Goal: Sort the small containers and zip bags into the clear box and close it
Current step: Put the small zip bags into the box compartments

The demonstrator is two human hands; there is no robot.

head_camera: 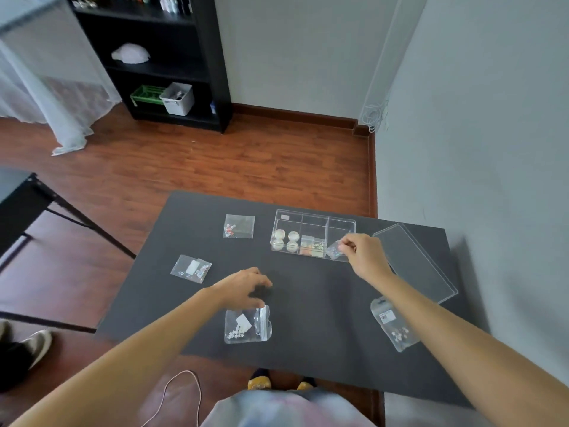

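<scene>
A clear box [312,217] with three compartments stands at the back of the dark table [308,303]. Its left compartment holds round white containers [286,241]; the middle one holds small bags [313,246]. My right hand [365,252] pinches a small zip bag [335,251] at the box's right compartment, by its front wall. My left hand [246,288] hovers with fingers spread, its thumb touching the top of a zip bag of white beads [248,325]. Other zip bags lie at the far left [239,226], at the left [191,268] and under my right forearm [392,326].
The box's clear lid [415,260] lies on the table to the right of the box, close to the grey wall. A black shelf stands across the wooden floor. Another black table is at the left. My feet show below the table's near edge.
</scene>
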